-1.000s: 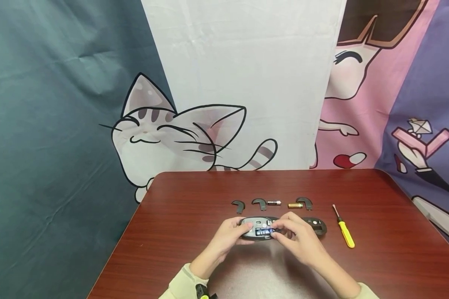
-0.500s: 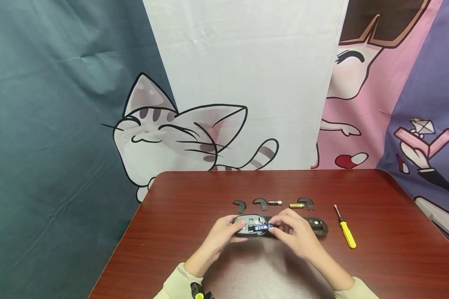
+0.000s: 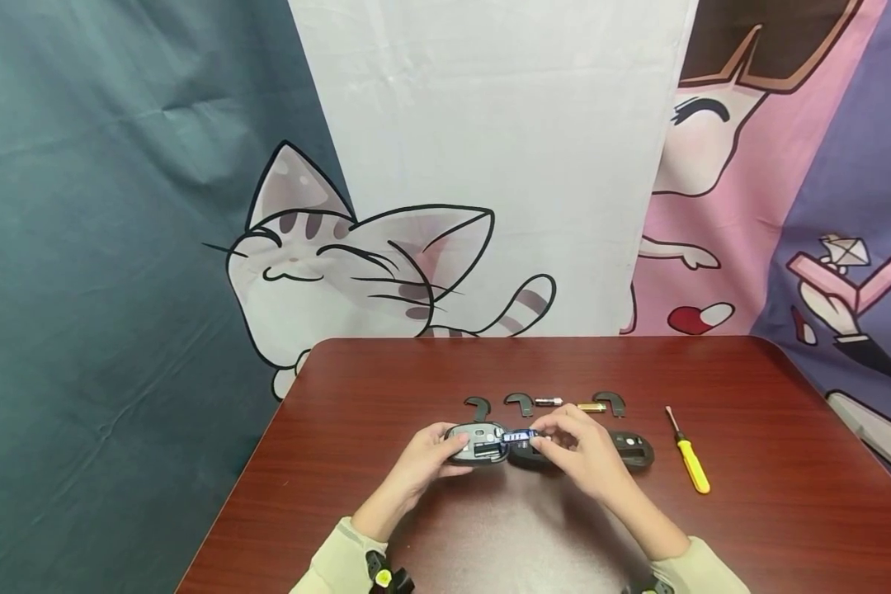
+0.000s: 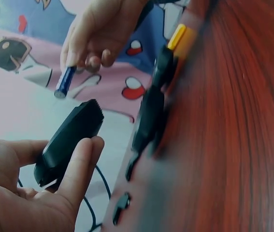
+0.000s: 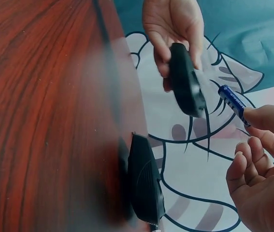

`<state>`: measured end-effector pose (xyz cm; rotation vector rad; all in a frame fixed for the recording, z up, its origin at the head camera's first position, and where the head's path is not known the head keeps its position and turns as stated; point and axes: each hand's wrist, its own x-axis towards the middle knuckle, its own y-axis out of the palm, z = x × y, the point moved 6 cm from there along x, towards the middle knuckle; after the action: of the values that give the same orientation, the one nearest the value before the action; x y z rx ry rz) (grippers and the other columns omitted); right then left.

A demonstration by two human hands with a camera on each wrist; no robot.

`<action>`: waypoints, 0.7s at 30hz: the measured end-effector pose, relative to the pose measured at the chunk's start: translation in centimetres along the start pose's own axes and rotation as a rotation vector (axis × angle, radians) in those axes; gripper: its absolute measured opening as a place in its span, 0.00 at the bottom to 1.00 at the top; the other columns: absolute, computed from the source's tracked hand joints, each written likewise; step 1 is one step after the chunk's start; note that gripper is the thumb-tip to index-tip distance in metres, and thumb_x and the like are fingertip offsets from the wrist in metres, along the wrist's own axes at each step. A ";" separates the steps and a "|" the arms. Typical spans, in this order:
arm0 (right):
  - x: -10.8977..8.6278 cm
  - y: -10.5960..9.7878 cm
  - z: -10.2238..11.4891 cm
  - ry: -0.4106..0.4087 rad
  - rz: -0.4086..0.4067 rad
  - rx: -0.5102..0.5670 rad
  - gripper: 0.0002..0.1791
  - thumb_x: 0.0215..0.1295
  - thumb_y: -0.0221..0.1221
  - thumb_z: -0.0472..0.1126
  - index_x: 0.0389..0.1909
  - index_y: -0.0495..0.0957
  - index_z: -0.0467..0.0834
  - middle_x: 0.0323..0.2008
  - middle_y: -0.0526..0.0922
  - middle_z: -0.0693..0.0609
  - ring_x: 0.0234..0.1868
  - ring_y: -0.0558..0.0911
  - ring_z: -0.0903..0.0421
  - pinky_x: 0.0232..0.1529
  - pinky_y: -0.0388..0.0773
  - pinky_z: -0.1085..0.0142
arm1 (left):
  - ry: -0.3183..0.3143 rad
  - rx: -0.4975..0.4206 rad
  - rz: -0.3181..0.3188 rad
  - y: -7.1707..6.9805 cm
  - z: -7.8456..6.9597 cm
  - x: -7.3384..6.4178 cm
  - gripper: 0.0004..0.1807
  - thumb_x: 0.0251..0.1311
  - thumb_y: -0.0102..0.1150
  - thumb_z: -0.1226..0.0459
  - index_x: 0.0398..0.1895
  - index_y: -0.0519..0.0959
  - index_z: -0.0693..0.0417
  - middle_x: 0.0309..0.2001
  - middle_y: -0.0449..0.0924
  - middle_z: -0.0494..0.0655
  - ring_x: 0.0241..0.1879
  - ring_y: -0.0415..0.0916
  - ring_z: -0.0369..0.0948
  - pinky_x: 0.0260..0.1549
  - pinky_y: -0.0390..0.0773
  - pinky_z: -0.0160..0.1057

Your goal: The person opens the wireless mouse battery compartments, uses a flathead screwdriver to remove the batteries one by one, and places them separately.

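Note:
In the head view my left hand (image 3: 420, 464) grips a dark computer mouse (image 3: 478, 434), its grey underside facing up and its battery slot uncovered. Thumb and fingers hold the mouse by its edges, clear of the table, as the left wrist view of the mouse (image 4: 71, 137) also shows. My right hand (image 3: 585, 452) pinches a blue battery (image 3: 518, 436) by one end between thumb and finger. A gap separates the battery (image 5: 233, 103) from the mouse (image 5: 184, 79) in the right wrist view. Whatever sits deep in the slot is too small to tell.
Two more dark mice, one nearer (image 3: 529, 456) and one farther right (image 3: 634, 450), lie on the table. Behind them are curved black covers (image 3: 520, 403), a silvery battery (image 3: 548, 402) and a gold battery (image 3: 591, 407). A yellow screwdriver (image 3: 690, 462) lies at the right.
The blue battery has come out of the mouse's slot, lifted by my right hand. My left hand has moved left with the mouse, uncovering another mouse behind.

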<state>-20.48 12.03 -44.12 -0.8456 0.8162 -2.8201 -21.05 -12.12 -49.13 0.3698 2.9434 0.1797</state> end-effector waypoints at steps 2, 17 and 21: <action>0.3 0.1 0.0 0.005 0.000 -0.005 0.12 0.56 0.74 0.37 0.35 0.84 0.58 0.32 0.77 0.60 0.29 0.73 0.64 0.26 0.73 0.74 | -0.007 0.006 -0.001 -0.6 0.2 0.1 0.26 0.72 0.57 0.65 0.61 0.65 0.80 0.47 0.83 0.60 0.42 0.85 0.43 0.44 0.89 0.43; 2.9 1.9 -1.9 0.130 0.007 0.032 0.07 0.60 0.71 0.38 0.37 0.85 0.50 0.34 0.78 0.57 0.33 0.76 0.63 0.34 0.80 0.73 | -0.060 0.056 -0.023 -3.3 2.1 0.8 0.24 0.71 0.58 0.65 0.60 0.67 0.77 0.48 0.80 0.60 0.43 0.84 0.44 0.43 0.89 0.42; 3.6 2.5 -2.5 0.138 -0.003 0.020 0.06 0.59 0.72 0.38 0.36 0.86 0.48 0.33 0.78 0.56 0.33 0.76 0.63 0.34 0.79 0.73 | -0.066 0.065 -0.032 -3.6 2.3 0.9 0.24 0.71 0.58 0.66 0.59 0.68 0.78 0.48 0.79 0.61 0.42 0.83 0.44 0.43 0.89 0.43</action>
<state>-24.97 10.23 -45.45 -0.6556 0.8019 -2.9102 -22.31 -15.15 -52.03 0.3311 2.8928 0.0664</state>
